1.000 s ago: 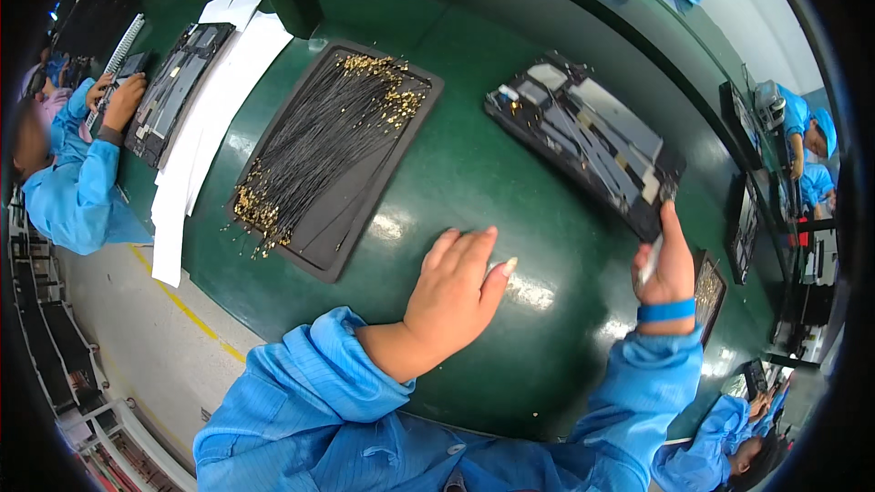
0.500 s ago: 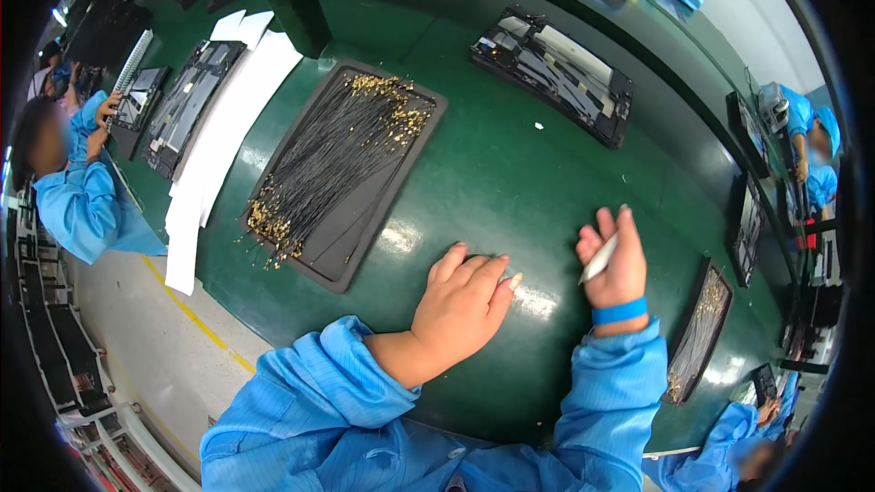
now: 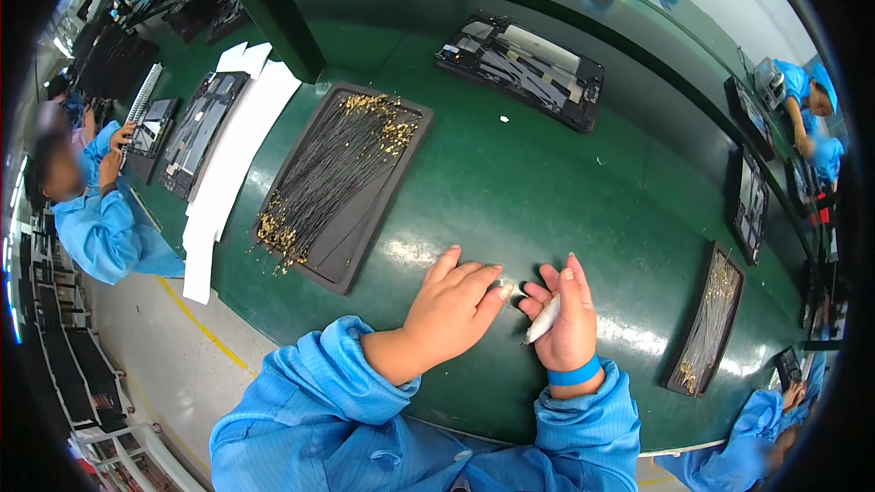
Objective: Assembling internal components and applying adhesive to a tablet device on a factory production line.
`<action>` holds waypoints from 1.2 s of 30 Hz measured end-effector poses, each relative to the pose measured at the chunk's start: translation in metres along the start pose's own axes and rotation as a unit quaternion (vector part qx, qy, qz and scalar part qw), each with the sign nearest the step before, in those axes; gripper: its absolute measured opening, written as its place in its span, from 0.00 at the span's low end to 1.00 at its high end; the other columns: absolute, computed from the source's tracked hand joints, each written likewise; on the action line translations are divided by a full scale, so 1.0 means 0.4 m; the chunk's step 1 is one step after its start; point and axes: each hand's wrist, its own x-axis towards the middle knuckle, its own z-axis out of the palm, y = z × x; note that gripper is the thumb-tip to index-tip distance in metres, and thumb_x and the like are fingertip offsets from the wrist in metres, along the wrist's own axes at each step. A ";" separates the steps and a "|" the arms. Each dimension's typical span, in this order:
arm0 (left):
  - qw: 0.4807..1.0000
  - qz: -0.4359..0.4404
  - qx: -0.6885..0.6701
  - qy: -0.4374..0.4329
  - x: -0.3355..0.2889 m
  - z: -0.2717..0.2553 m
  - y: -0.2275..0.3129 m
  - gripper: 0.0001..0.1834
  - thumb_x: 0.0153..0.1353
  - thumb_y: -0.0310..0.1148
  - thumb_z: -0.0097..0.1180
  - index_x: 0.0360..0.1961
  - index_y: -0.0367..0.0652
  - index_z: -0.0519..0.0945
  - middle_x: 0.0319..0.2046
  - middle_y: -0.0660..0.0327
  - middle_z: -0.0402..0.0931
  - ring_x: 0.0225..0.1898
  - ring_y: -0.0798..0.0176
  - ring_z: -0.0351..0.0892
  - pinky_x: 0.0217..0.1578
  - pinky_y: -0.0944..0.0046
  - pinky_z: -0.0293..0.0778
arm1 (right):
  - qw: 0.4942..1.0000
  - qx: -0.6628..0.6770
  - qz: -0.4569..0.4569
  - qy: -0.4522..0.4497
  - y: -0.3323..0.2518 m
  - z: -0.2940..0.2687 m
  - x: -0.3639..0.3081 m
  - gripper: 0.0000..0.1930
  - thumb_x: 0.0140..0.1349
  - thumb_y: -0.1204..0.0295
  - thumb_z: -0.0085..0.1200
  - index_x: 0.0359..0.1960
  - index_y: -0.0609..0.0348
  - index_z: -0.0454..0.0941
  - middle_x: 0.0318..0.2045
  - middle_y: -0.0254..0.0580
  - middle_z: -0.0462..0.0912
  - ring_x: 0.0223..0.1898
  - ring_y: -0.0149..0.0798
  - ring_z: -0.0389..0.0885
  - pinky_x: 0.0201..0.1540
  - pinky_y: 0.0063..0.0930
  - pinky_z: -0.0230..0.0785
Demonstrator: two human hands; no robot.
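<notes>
My left hand rests palm down over the green table, its fingers stretched out and slightly spread. A bright glint lies by its thumb tip, too small to tell apart from a reflection. Close by on the right, my right hand is turned partly palm up, fingers half curled around a white, tapered object lying against the palm. What kind of thing it is, I cannot make out. A blue band circles that wrist. Left of my hands is a dark tray holding many thin black cables with gold-coloured ends.
A narrower tray of cables sits at the right. An opened dark device lies at the far side, a small white scrap near it. White paper sheets and another device lie left. Co-workers in blue sit around.
My right hand has moved left and nearer to me with the white object, now close beside my left hand. My left hand has barely moved. The view has shifted slightly.
</notes>
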 end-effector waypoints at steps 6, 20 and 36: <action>1.000 0.016 0.005 0.004 0.002 -0.005 0.004 0.13 0.49 0.32 0.48 0.34 0.37 0.73 0.31 0.55 0.72 0.36 0.53 0.69 0.49 0.53 0.56 | 1.000 -0.017 0.012 -0.011 -0.003 -0.003 0.004 0.22 0.56 0.64 0.44 0.51 0.57 0.55 0.37 0.43 0.70 0.32 0.35 0.73 0.29 0.26 0.70; 1.000 0.026 0.000 0.003 -0.002 -0.011 0.012 0.12 0.49 0.32 0.49 0.34 0.36 0.72 0.29 0.55 0.72 0.35 0.54 0.70 0.50 0.53 0.56 | 1.000 -0.028 0.011 -0.004 -0.005 0.001 -0.003 0.20 0.56 0.64 0.43 0.50 0.55 0.57 0.36 0.41 0.70 0.30 0.35 0.73 0.28 0.25 0.70; 1.000 0.031 0.004 -0.002 0.003 -0.012 0.012 0.12 0.48 0.31 0.49 0.34 0.36 0.73 0.29 0.55 0.72 0.35 0.55 0.70 0.50 0.52 0.55 | 1.000 -0.025 0.010 -0.004 -0.005 0.000 0.001 0.20 0.56 0.64 0.44 0.49 0.55 0.58 0.36 0.42 0.71 0.30 0.35 0.73 0.27 0.26 0.71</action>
